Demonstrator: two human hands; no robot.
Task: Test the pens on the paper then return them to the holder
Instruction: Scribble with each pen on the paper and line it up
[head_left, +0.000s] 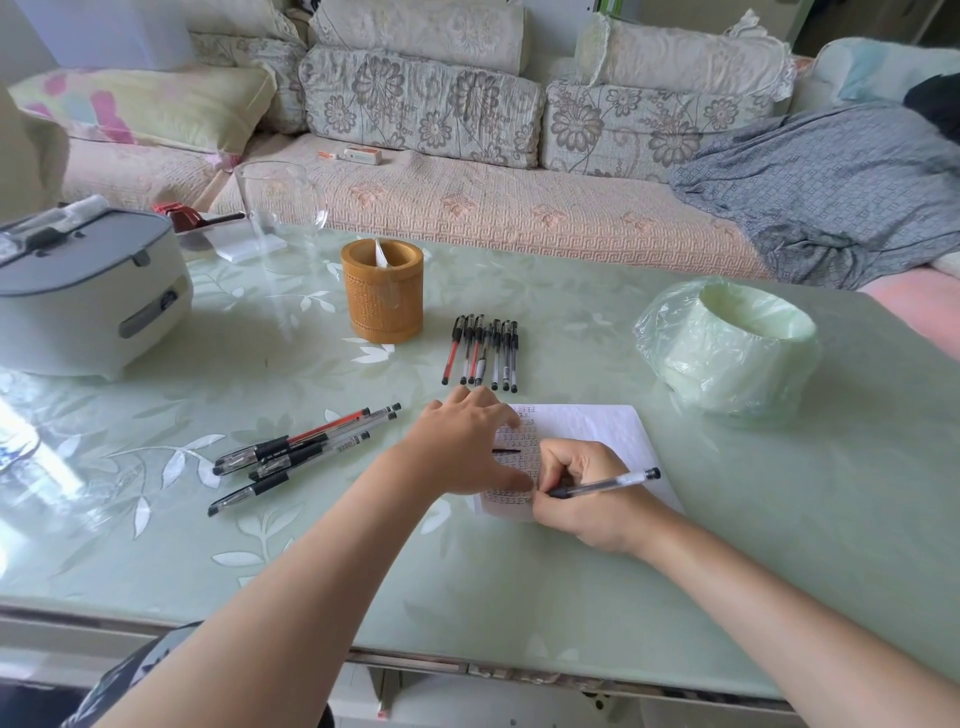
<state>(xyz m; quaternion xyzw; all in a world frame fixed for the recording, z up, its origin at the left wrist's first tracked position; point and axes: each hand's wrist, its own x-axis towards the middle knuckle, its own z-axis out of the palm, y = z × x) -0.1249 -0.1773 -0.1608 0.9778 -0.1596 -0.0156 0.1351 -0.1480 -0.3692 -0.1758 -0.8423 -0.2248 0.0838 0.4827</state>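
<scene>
**A:** Black pen (602, 483), gripped in the right hand (582, 493) by thumb and curled fingers. Its back end points right, and its tip is hidden by the fingers at the lower edge of the paper (597, 421).

**B:** And the left hand (467, 441)?

**A:** Flat with the fingers spread, pressing on the left part of the paper, just beside the right hand.

**B:** Where does the paper lie?

**A:** Low in the centre of the frame, on the pale green counter (571, 597). It is white, with rows of small marks.

**B:** Any other pens?

**A:** A row of pens (483, 353) lies side by side just above the paper. Some loose pens (301, 452) lie crossed over each other to the left of the left hand.

**B:** The holder?

**A:** The brown round holder (382, 291) stands upright, up and left of the row, with something white poking out of it. A roll of plastic bags (727, 348) sits at the right, a rice cooker (88, 296) at the left edge, and a glass jar (280, 208) is above the holder.
</scene>
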